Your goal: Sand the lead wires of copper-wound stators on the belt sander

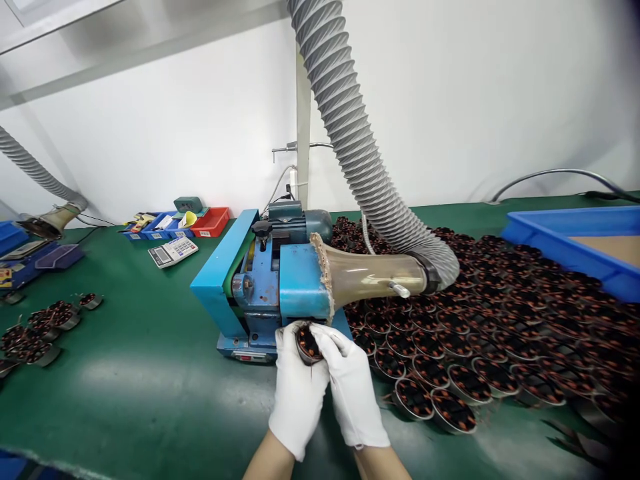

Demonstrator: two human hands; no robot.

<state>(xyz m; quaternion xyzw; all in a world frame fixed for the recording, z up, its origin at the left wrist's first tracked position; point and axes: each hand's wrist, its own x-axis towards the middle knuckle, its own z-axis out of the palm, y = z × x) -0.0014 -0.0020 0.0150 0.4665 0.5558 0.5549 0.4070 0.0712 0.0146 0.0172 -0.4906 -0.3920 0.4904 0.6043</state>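
Observation:
Just in front of the blue machine [305, 280], my white-gloved left hand [297, 393] is closed round a round metal cup [307, 341]. Dark and copper-coloured pieces fill the cup, and a thin strand hangs from its lower rim. My right hand [350, 377], also gloved in white, meets the cup's right edge with fingers pinched together. What lies between those fingertips is hidden. Both hands are close under the machine's hooded opening, which joins a translucent brown funnel [373, 273].
Many similar cups [453, 410] crowd the green table [150, 400] to the right. A smaller group [45, 327] sits far left. A ribbed grey hose [350, 120] drops to the funnel. Behind are a calculator [173, 252], a red bin [213, 221] and a blue tray [550, 230].

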